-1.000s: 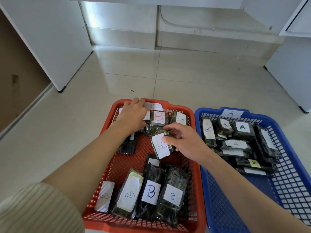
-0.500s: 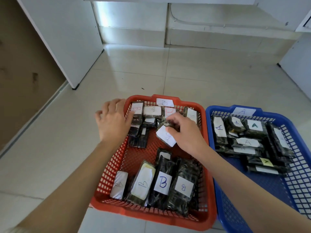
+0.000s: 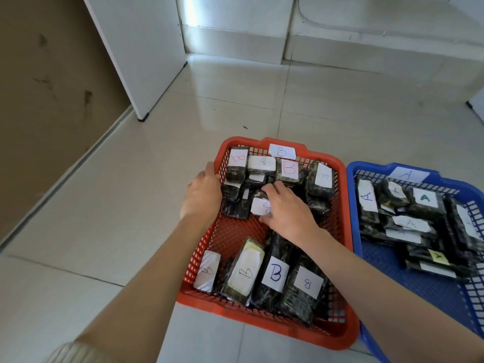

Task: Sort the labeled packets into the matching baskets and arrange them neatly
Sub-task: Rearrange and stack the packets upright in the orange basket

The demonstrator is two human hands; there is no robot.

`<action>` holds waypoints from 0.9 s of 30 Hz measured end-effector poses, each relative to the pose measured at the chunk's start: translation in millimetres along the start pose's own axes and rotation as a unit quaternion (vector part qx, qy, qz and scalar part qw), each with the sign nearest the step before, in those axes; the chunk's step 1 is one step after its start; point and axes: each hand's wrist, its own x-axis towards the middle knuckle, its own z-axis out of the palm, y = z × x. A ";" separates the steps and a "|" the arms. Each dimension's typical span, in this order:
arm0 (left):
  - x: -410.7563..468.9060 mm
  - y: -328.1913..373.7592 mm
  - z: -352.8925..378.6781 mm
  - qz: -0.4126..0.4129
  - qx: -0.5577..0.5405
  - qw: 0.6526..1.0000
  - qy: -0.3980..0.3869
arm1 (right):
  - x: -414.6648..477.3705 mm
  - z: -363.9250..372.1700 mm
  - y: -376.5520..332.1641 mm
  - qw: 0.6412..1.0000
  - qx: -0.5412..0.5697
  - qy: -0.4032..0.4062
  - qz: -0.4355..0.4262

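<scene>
Red basket [image 3: 264, 327] and blue basket [image 3: 372, 167] look sorted; we tidy, right hand [image 3: 290, 213] pinching a packet [image 3: 259, 206], left hand [image 3: 201, 197] at the rim, grip unclear.

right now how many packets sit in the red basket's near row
4, side by side against the near wall of the red basket: leftmost packet, yellow-edged packet, big blue B packet, rightmost packet. Others may be hidden beneath them.

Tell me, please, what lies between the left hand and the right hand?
In the head view, dark packets stacked by the red basket's left wall lie between the left hand and the right hand, which grips a white-labelled packet.
</scene>
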 end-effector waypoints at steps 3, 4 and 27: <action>1.0 -0.9 1.1 -0.004 -0.001 1.000 0.001 | 3.0 -1.5 0.5 0.999 -0.045 -0.003 -0.021; 1.4 -1.2 1.4 -0.006 -0.001 1.000 0.000 | 3.0 -0.9 1.8 0.999 -0.046 -0.007 -0.024; 1.2 -3.3 3.2 0.006 0.005 1.000 0.021 | -4.6 -9.1 20.4 0.992 -0.095 0.001 -0.077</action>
